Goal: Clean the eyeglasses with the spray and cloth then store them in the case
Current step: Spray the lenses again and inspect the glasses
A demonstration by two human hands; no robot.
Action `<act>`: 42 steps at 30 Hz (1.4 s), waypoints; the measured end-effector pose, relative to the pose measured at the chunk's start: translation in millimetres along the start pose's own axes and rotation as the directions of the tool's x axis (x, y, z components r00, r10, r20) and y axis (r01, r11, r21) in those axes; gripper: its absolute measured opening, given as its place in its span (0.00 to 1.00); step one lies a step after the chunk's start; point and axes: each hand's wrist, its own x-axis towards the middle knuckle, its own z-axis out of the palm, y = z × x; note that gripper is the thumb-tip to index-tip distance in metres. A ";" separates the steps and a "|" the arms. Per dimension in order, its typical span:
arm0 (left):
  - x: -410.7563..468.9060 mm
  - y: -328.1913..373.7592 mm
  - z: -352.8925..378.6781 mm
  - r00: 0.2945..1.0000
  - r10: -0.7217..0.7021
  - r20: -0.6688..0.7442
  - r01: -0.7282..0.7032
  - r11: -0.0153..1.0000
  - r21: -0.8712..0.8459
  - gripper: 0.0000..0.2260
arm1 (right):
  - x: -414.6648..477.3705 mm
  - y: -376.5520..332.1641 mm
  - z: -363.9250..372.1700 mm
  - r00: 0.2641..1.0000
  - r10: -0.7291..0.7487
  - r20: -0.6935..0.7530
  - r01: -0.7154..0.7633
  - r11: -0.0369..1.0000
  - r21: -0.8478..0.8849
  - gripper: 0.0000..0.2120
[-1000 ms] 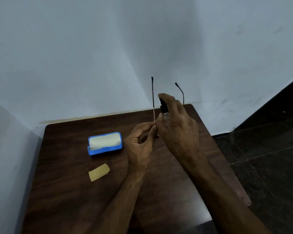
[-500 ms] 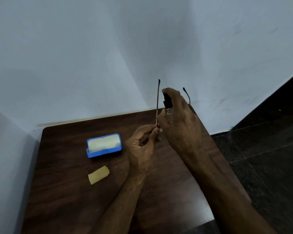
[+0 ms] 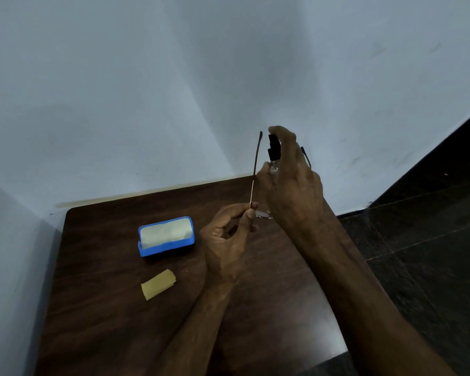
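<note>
My left hand (image 3: 225, 248) pinches the eyeglasses (image 3: 255, 169) at the frame's corner, with the thin temple arms pointing up toward the wall. The lenses are mostly hidden behind my right hand (image 3: 293, 185). That hand grips a small clear spray bottle (image 3: 273, 150) with a black nozzle, the forefinger lying on top of the nozzle, just above the glasses. An open blue case (image 3: 165, 237) with a pale lining lies on the table to the left. A folded yellow cloth (image 3: 158, 284) lies in front of the case.
The dark wooden table (image 3: 120, 335) stands in a corner between pale walls (image 3: 120, 104). Dark tiled floor (image 3: 432, 240) lies to the right of the table's right edge.
Both hands have risen slightly with the glasses and bottle. The right hand has lifted the bottle higher beside the temple arm.
</note>
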 end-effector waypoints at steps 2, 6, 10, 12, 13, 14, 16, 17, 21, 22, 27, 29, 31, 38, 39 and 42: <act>0.3 0.3 -0.5 1.000 0.007 0.004 -0.007 1.000 -0.013 0.06 | 3.4 1.2 0.8 1.000 -0.012 -0.003 0.012 1.000 -0.019 0.25; 2.5 0.1 -1.0 1.000 0.002 -0.010 -0.002 1.000 -0.029 0.07 | 8.8 2.8 3.4 1.000 0.006 0.014 -0.006 1.000 -0.001 0.22; 4.1 0.7 -2.9 1.000 0.011 -0.002 -0.011 0.999 -0.046 0.06 | 9.0 1.0 4.6 0.998 0.057 0.000 -0.057 0.997 0.042 0.25; 4.1 2.1 -3.4 1.000 -0.004 -0.007 0.004 0.998 -0.055 0.06 | 8.6 -0.9 4.2 0.998 0.057 -0.006 -0.057 0.997 0.052 0.26; 4.0 2.5 -3.7 1.000 -0.011 -0.008 0.010 0.998 -0.056 0.06 | 8.6 -1.7 3.1 0.999 0.045 -0.008 -0.044 0.998 0.052 0.25; 4.0 2.8 -4.0 1.000 -0.013 -0.008 0.012 0.998 -0.055 0.06 | 8.3 -2.4 1.1 1.000 0.029 -0.004 -0.029 0.998 0.056 0.24; 4.7 2.8 -5.4 1.000 -0.015 -0.014 0.015 0.998 -0.053 0.06 | 5.0 -3.2 -3.2 0.999 0.002 0.044 -0.006 0.996 0.089 0.23; 5.4 3.4 -6.0 0.999 -0.024 -0.022 0.023 0.998 -0.056 0.06 | 1.4 -4.3 -5.4 0.996 -0.014 0.086 0.005 0.994 0.110 0.22; 8.1 4.2 -8.6 0.997 -0.056 -0.056 0.054 0.998 -0.039 0.05 | -19.0 -6.3 -4.7 0.971 -0.123 0.206 0.112 0.992 0.065 0.25; 8.7 3.2 -10.2 0.997 -0.050 -0.059 0.048 0.998 -0.028 0.05 | -22.5 -5.1 -3.8 0.966 -0.137 0.221 0.129 0.990 0.054 0.24; 12.9 3.0 -14.3 0.996 -0.023 -0.088 0.024 1.000 0.015 0.08 | -30.7 1.4 -4.9 0.946 -0.155 0.284 0.152 0.988 0.032 0.20; 13.8 3.1 -14.4 0.995 -0.035 -0.093 0.033 0.999 -0.018 0.08 | -32.8 1.2 -4.1 0.952 -0.150 0.267 0.150 0.988 0.022 0.21; 15.3 1.0 -15.2 0.995 -0.040 -0.096 0.037 0.999 -0.039 0.07 | -32.8 2.4 -3.8 0.965 -0.105 0.242 0.103 0.994 0.020 0.24; 23.8 6.9 -25.4 0.992 -0.034 -0.125 0.023 0.996 -0.085 0.07 | -45.2 26.9 -20.2 0.971 0.062 0.232 -0.126 0.955 0.270 0.33; 26.0 5.8 -28.5 0.992 -0.024 -0.122 0.014 0.997 -0.079 0.07 | -48.4 30.6 -22.5 0.973 0.066 0.222 -0.127 0.954 0.273 0.33; 32.1 3.4 -35.6 0.994 -0.007 -0.113 0.001 0.999 -0.054 0.07 | -60.2 34.9 -25.0 0.973 0.044 0.228 -0.096 0.970 0.222 0.32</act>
